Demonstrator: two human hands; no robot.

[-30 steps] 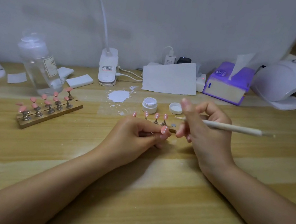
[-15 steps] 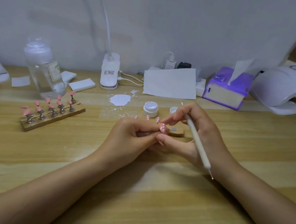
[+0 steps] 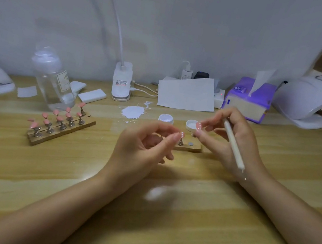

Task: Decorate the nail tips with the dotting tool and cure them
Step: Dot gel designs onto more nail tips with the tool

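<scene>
A pink nail tip (image 3: 198, 126) with white dots is pinched between the thumb and forefinger of the right hand (image 3: 229, 139), raised above the right end of a small wooden stand (image 3: 191, 147). The white dotting tool (image 3: 233, 146) is gripped by the remaining fingers of the same hand, its shaft slanting down across the palm towards the wrist. Another dotted pink tip (image 3: 182, 134) is seen on its metal post on the stand, just at the fingertips of the left hand (image 3: 145, 143), whose fingers are loosely curled; whether the tip is touched cannot be told. Behind the stand, an open white jar (image 3: 166, 118) and its lid (image 3: 191, 125) are set on the tabletop (image 3: 84, 173), beside a patch of spilled white powder (image 3: 132, 112). Further left, a longer wooden rack of pink tips (image 3: 61, 125) is placed in front of a clear bottle (image 3: 54, 79). At the far right, a white curing lamp (image 3: 317, 100) is seen next to a purple tissue box (image 3: 248, 99).
</scene>
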